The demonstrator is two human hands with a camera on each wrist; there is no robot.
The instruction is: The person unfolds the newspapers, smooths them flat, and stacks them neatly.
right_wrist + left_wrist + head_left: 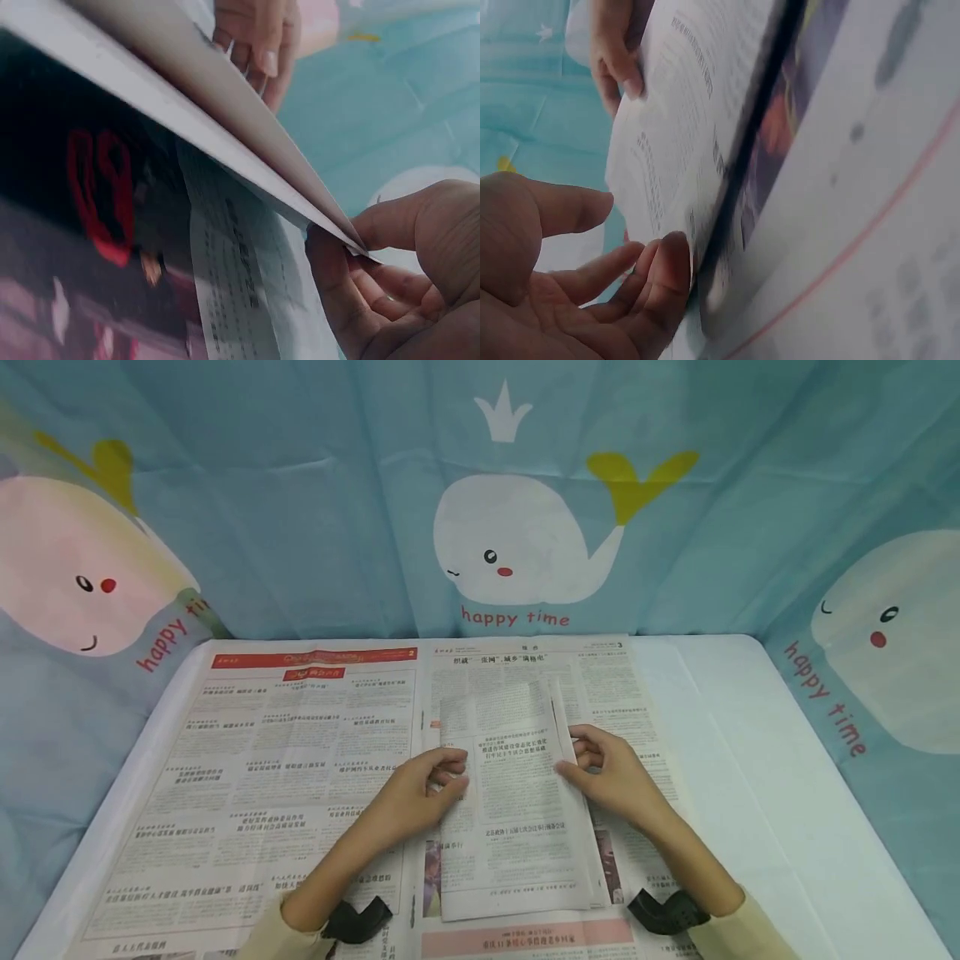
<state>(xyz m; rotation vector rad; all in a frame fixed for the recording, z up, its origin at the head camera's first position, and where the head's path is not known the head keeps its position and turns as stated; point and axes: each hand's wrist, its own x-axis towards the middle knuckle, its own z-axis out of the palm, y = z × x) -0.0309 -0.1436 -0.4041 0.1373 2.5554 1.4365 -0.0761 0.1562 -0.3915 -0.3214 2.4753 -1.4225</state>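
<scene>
Newspaper folded into a narrow strip [517, 810] lies between the two hands, on the right part of the spread newspaper [247, 827] that covers much of the white table [757, 777]. Its long axis goes away from the person, from the near side toward the blue curtain [337, 527], so the two long edges are turned to the left and to the right, one for each hand. The right hand [615, 777] is the nearer one, because it is already at the right long edge: the thumb is on the upper face, the other fingers are below, and the layers are pinched between them. In the right wrist view this edge stands a little raised above a dark printed picture [135, 247] of the sheet underneath. The left hand [420, 789] is at the opposite long edge, somewhat above its middle; its fingers are loosely bent, the thumb is apart from them, and nothing is grasped. The fingertips seem to touch the left edge, but how firmly they press I cannot tell. From these fingers, the strip extends to the right.
</scene>
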